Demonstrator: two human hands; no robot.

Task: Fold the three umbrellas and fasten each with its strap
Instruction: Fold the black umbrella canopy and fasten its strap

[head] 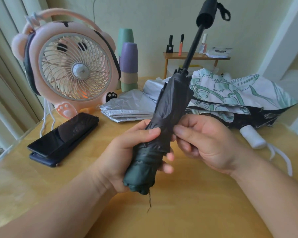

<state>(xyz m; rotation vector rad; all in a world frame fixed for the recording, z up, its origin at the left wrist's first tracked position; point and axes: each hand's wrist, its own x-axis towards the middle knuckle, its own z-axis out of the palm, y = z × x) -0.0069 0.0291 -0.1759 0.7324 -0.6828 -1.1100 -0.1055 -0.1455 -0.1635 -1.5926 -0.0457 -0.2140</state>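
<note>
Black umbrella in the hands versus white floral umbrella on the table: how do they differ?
The black fabric umbrella is gathered into a tight roll; the white floral umbrella lies loose and rumpled. The black umbrella is held tilted upward, gripped by the left hand and pinched by the right hand; the floral umbrella rests on the wooden table. The black umbrella's handle is black, the floral umbrella's white. Both are collapsed, not opened out.

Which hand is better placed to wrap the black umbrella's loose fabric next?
Probably the right hand: it only pinches the fabric edge, while the left hand grips the black umbrella round its folds.
</note>
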